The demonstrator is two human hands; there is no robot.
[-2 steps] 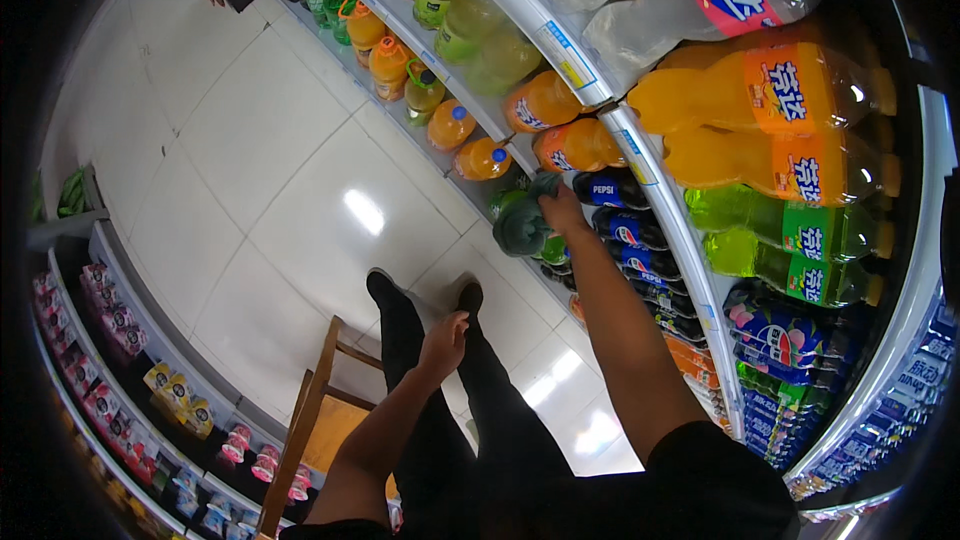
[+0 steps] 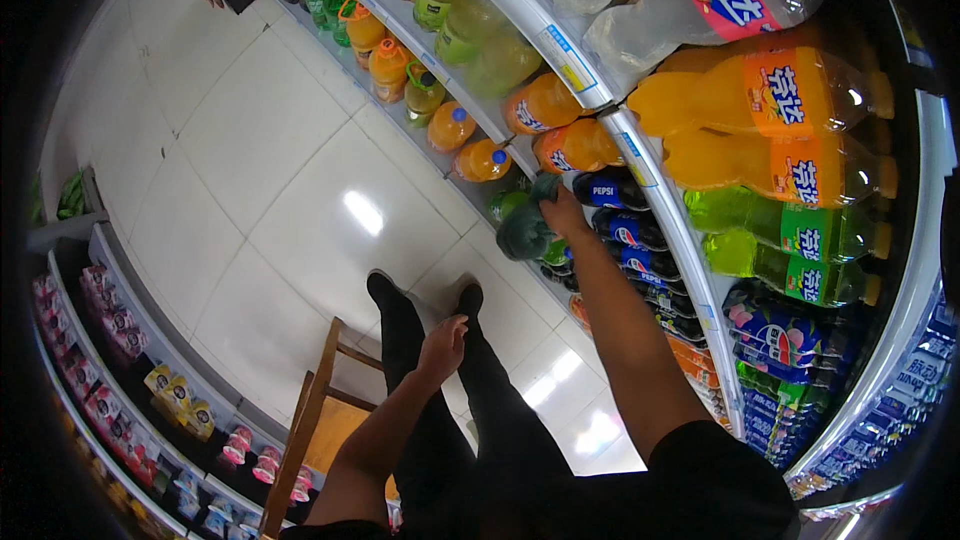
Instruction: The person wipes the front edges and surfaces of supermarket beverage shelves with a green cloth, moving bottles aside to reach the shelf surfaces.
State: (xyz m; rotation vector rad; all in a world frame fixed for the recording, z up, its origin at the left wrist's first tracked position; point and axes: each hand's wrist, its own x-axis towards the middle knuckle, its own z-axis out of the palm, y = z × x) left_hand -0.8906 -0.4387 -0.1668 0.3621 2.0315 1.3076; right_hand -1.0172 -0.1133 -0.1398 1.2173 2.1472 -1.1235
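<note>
My right hand (image 2: 563, 211) reaches to the shelf edge on the right, its fingers closed round a dark green cloth (image 2: 526, 230). The cloth hangs bunched over the lower shelf, in front of some green bottles that it partly hides. Dark cola bottles with blue labels (image 2: 625, 228) lie just right of that hand, and orange soda bottles (image 2: 578, 147) sit beyond it. My left hand (image 2: 443, 348) hangs over my legs, away from the shelves. Its fingers are curled in, with nothing seen in them.
Tiered shelves with a curved white edge (image 2: 655, 185) run along the right, packed with large bottles (image 2: 790, 90). A wooden chair (image 2: 330, 410) stands close on my left. Behind it, a low shelf holds small packs (image 2: 180, 400). Pale floor tiles (image 2: 300, 200) lie ahead.
The cloth in my right hand has shifted very slightly to the right and toward me. My left hand stays in nearly the same place.
</note>
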